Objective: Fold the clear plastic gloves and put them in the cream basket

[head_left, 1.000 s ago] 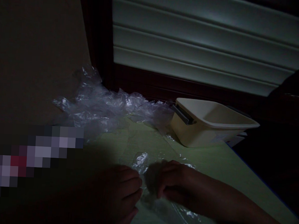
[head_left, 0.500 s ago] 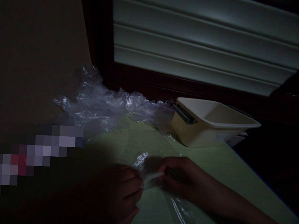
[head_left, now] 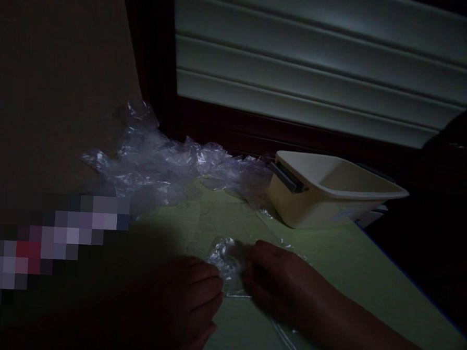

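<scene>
A small clear plastic bag (head_left: 229, 263), crinkled and shiny, lies low over the table between my two hands. My left hand (head_left: 195, 303) is closed at its left side, knuckles up; the fingertips are hidden under the hand. At the bag's right side, my right hand (head_left: 275, 271) is closed with thumb and fingers together on the film. The bag's straight lower edge shows between the hands. Beneath and beyond lies another flat clear plastic sheet (head_left: 231, 219). More clear film (head_left: 295, 348) lies under my right wrist.
A heap of crumpled clear plastic bags (head_left: 152, 160) lies at the back left against the wall. At the back right stands a cream plastic bin (head_left: 306, 205) with a dark handle, near the edge of the pale green table (head_left: 372, 292). A blurred-out patch covers the left side.
My right hand has turned over the bag's right side. The whitish fold at its fingertips no longer shows, and the bag looks more spread out. My left hand has hardly moved.
</scene>
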The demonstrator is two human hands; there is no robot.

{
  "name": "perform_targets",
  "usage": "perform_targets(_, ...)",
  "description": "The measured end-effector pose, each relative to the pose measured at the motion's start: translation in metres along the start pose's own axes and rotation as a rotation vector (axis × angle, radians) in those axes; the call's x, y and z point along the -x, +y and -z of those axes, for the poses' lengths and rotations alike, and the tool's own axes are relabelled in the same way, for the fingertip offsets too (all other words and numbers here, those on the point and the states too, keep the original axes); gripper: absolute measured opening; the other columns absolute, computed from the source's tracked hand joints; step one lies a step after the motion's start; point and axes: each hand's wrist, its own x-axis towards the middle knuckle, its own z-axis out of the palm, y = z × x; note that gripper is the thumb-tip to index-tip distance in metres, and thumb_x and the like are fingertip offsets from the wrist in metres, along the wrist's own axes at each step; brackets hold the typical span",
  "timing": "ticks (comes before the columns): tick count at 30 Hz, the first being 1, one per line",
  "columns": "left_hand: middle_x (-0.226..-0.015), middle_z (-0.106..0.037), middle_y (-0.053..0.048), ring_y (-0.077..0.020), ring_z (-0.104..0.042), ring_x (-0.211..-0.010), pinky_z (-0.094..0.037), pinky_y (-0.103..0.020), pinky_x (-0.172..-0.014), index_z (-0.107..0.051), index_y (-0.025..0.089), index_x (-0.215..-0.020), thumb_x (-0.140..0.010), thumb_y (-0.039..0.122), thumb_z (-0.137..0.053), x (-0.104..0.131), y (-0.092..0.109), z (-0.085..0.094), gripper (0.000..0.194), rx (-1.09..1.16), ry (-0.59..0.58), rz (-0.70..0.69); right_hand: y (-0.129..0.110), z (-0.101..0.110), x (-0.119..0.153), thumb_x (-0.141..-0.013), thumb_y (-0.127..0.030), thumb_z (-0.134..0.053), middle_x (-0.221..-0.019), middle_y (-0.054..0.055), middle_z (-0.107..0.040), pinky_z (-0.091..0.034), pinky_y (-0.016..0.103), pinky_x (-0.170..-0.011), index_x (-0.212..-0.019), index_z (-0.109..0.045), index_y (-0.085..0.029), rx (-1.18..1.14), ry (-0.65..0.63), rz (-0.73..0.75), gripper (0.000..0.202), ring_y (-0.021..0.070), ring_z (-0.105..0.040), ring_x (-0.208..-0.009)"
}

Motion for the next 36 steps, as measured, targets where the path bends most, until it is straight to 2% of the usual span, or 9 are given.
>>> perform_targets(4, -0.089, -0.066, -0.003, -0.0180, -0.057, -0.080, -0.047, -0.030, -0.078, -0.063, 0.016, -0.086, -0.089, 0.021, -0.056, 0.000, -0.001, -0.001, 0.009, 0.024, 0.053, -0.005, 0.000, 0.001, 0.000, -0.080, -0.008, -0.050, -0.071, 0.000, -0.053, -0.035, 0.021, -0.051, -0.074, -0.049, -0.018, 0.065, 0.063, 0.014, 0.012, 0.0107, -0.049, -0.056)
perform_targets(7, -0.097, -0.067, -0.004, -0.0179, -0.058, -0.086, -0.046, -0.029, -0.084, -0.063, 0.016, -0.090, -0.089, 0.019, -0.056, 0.002, 0.001, -0.002, 0.008, 0.043, 0.093, 0.034, 0.000, 0.004, 0.000, -0.079, -0.007, -0.053, -0.070, 0.000, -0.052, -0.034, 0.021, -0.048, -0.072, -0.049, -0.018, 0.111, 0.200, -0.038, 0.013, 0.0109, -0.048, -0.053)
perform_targets(10, -0.099, -0.067, -0.005, -0.0182, -0.058, -0.090, -0.046, -0.029, -0.086, -0.063, 0.015, -0.093, -0.088, 0.019, -0.057, 0.002, 0.001, -0.002, 0.010, 0.063, 0.089, 0.038, -0.001, 0.006, 0.001, -0.079, -0.004, -0.051, -0.071, 0.003, -0.054, -0.035, 0.022, -0.049, -0.073, -0.053, -0.017, 0.160, 0.272, 0.066, 0.014, 0.0126, -0.049, -0.057)
perform_targets(14, -0.099, -0.068, -0.006, -0.0187, -0.059, -0.085, -0.047, -0.032, -0.080, -0.063, 0.015, -0.090, -0.088, 0.018, -0.055, 0.002, 0.001, -0.001, 0.008, 0.048, 0.081, 0.028, -0.001, 0.001, -0.001, -0.083, -0.002, -0.050, -0.072, 0.004, -0.057, -0.036, 0.025, -0.056, -0.075, -0.060, -0.015, 0.264, 0.144, 0.242, 0.019, 0.0145, -0.050, -0.063)
perform_targets(18, -0.099, -0.068, -0.004, -0.0189, -0.058, -0.083, -0.046, -0.033, -0.078, -0.062, 0.015, -0.093, -0.089, 0.019, -0.055, 0.000, 0.003, -0.004, 0.009, 0.058, 0.071, 0.035, 0.000, -0.008, -0.002, -0.084, -0.005, -0.054, -0.074, 0.003, -0.059, -0.038, 0.026, -0.059, -0.080, -0.063, -0.016, 0.305, 0.047, 0.264, 0.015, 0.0150, -0.051, -0.065)
perform_targets(27, -0.100, -0.067, -0.003, -0.0185, -0.058, -0.087, -0.046, -0.032, -0.079, -0.062, 0.015, -0.094, -0.091, 0.026, -0.056, -0.002, 0.007, -0.008, 0.013, -0.015, 0.030, -0.011, -0.006, -0.006, 0.000, -0.088, -0.006, -0.047, -0.076, 0.007, -0.062, -0.045, 0.028, -0.060, -0.088, -0.066, -0.014, 0.165, 0.119, 0.318, 0.021, 0.0177, -0.056, -0.068)
perform_targets(30, -0.097, -0.067, -0.004, -0.0193, -0.057, -0.087, -0.046, -0.033, -0.080, -0.062, 0.015, -0.092, -0.091, 0.027, -0.056, 0.001, 0.007, -0.011, 0.013, -0.036, 0.040, -0.018, -0.009, 0.000, 0.000, -0.090, -0.008, -0.046, -0.096, 0.012, -0.068, -0.050, 0.032, -0.076, -0.110, -0.063, -0.010, 0.096, 0.075, 0.388, 0.026, 0.0216, -0.062, -0.089)
perform_targets(32, -0.092, -0.067, -0.004, -0.0197, -0.057, -0.085, -0.047, -0.033, -0.078, -0.062, 0.016, -0.089, -0.091, 0.027, -0.055, 0.002, 0.006, -0.013, 0.013, -0.051, 0.062, -0.012, -0.010, 0.005, 0.000, -0.093, -0.011, -0.043, -0.115, 0.016, -0.065, -0.047, 0.035, -0.092, -0.121, -0.057, -0.007, 0.109, 0.038, 0.405, 0.032, 0.0231, -0.058, -0.109)
perform_targets(36, -0.085, -0.067, -0.004, -0.0192, -0.057, -0.080, -0.048, -0.033, -0.074, -0.062, 0.016, -0.078, -0.095, 0.023, -0.047, 0.001, 0.001, -0.013, 0.024, -0.083, 0.152, 0.010, -0.008, 0.013, 0.002, -0.094, -0.020, -0.048, -0.122, 0.013, -0.064, -0.039, 0.051, -0.102, -0.114, -0.064, -0.012, 0.291, 0.000, 0.273, 0.027, 0.0293, -0.055, -0.117)
